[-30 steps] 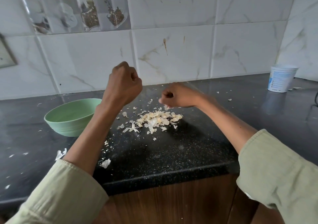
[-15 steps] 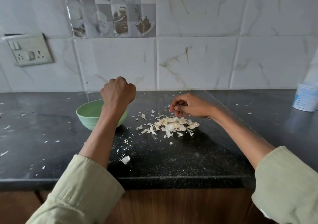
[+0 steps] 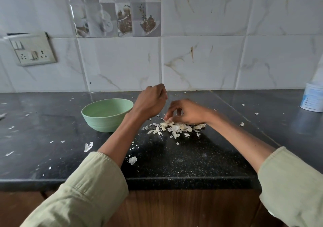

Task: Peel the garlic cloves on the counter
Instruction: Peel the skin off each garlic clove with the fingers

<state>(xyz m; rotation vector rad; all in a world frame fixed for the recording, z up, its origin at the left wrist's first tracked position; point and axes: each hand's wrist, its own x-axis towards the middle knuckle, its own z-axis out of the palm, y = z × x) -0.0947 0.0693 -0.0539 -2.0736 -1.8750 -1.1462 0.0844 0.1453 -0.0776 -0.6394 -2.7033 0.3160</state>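
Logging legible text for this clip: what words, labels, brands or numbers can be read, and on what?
None can be read.
White tub: blue print, too blurred to read.
Picture tile: images only, no lettering visible.
Socket plate: no markings legible.
Bowl: plain.

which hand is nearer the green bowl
Left. The left hand hovers beside the round green plastic bowl's right rim; the right hand is farther right, fingertips on the garlic skins.
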